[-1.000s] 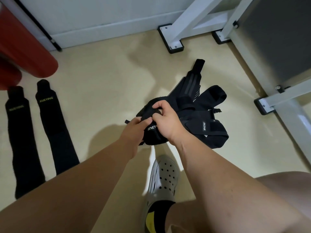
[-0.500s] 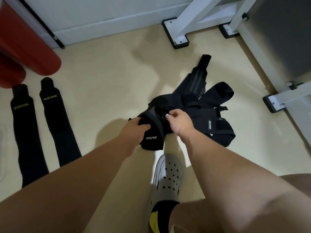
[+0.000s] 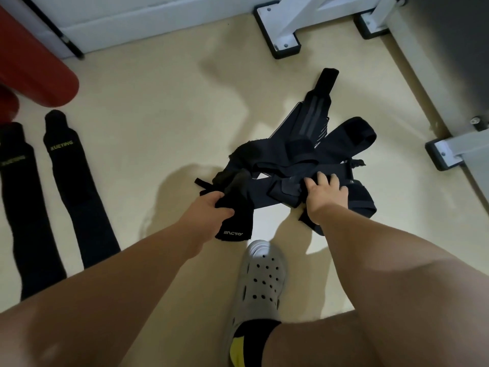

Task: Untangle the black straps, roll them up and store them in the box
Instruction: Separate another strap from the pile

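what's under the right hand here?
The right hand lies on the tangled black straps, over a flat band running toward the end the left hand grips. A fold pokes out below the wrist. The palm hides what it covers, and whether it grips.

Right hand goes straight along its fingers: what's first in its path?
Probably the looped strap just beyond its fingertips; the right hand rests on the strap tangle. Depth unclear.
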